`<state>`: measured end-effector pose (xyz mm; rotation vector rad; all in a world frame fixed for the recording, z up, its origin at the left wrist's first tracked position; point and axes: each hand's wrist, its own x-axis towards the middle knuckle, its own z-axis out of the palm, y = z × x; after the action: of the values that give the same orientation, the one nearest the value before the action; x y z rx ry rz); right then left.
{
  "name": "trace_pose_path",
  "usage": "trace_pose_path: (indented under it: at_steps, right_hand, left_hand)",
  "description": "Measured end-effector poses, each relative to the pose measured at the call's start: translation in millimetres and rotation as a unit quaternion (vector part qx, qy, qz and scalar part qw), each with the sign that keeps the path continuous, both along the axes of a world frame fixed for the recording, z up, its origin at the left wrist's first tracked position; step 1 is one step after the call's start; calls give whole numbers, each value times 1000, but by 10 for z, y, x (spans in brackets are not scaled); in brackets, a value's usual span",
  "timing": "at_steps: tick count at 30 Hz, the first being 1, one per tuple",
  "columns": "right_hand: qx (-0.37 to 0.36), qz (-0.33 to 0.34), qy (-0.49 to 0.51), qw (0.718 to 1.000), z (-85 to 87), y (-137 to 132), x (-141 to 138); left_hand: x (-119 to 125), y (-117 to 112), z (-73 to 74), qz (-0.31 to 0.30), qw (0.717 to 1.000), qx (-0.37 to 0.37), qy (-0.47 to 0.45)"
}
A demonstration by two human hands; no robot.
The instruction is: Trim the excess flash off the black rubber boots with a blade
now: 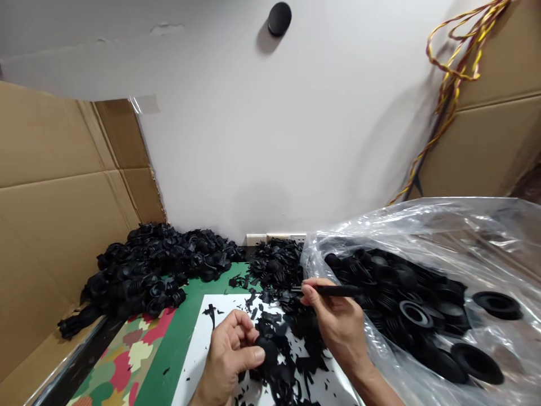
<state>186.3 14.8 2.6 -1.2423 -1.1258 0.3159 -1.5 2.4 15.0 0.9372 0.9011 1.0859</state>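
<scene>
My left hand [228, 354] is closed, with thumb and fingers pinching a round black rubber part [267, 349] over the white sheet [198, 339]. Between the fingers of my right hand [341, 322] is a slim black-handled tool [340, 291]; its thin metal tip points left, and its exact kind is unclear. The tool stays apart from the rubber part. Black rubber scraps [287, 361] cover much of the sheet below and between both hands.
Ribbed black rubber parts [156, 270] are heaped at the left beside a cardboard panel [54, 186]. More scraps [276, 264] pile up before a power strip [256, 239]. At the right, a clear plastic bag [406, 225] holds black ring-shaped parts [416, 314]. Twisted yellow-brown wires [452, 96] hang above.
</scene>
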Motion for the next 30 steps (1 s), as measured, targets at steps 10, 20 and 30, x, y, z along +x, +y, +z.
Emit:
trace_pose_path:
  at_steps: [10,20,30]
  right_hand:
    - [-20,200,20,979,103,-203,-272]
    - [-39,304,37,951,73,-236,-504]
    - [-133,231,96,959,12,-187,-482]
  left_hand:
    - [-38,27,0,6,1000,4,-8]
    - [-9,19,3,-16,996,13,-85]
    - [-44,58,-45,-38,986,117,110]
